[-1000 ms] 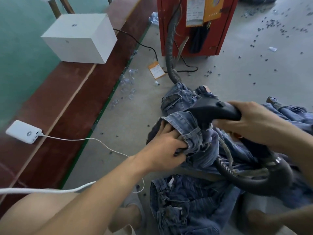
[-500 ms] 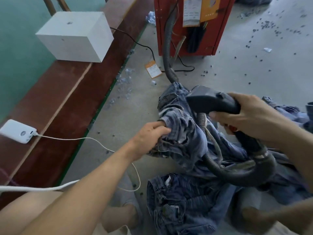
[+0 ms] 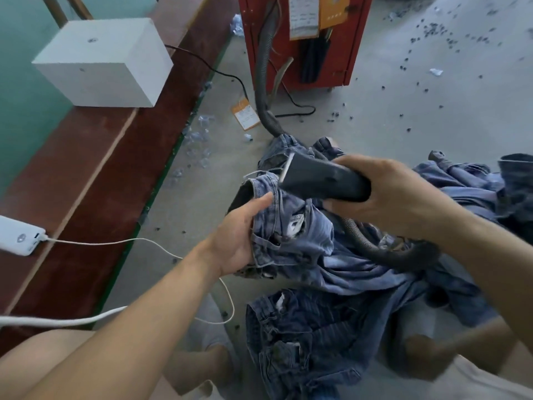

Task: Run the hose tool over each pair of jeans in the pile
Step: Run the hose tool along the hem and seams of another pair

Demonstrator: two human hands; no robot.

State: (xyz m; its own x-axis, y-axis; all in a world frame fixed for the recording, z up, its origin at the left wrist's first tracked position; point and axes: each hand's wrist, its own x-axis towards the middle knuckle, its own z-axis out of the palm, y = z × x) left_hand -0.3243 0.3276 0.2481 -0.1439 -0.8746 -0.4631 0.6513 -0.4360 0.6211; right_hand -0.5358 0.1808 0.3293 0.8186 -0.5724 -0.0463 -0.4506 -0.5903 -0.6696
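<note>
The left hand (image 3: 236, 241) grips the bunched light-blue denim jeans (image 3: 288, 226) at the waistband. The right hand (image 3: 383, 194) clamps the dark-grey plastic hose tool (image 3: 320, 180), nozzle just above the left thumb. Hold the fabric taut and keep the nozzle flat while passing along it.

Two hands are at work: the left hand (image 3: 239, 241) and the right hand (image 3: 386, 194). One hose tool (image 3: 320, 179), with one ribbed hose (image 3: 264, 79) trailing from one red machine (image 3: 305, 39). I can tell two pairs of jeans apart, a lighter pair (image 3: 302, 235) and a darker pair (image 3: 302, 336); the heap beyond is too tangled to count. One white box (image 3: 103, 62), one power bank (image 3: 17, 238), one orange tag (image 3: 245, 114) on the floor.
</note>
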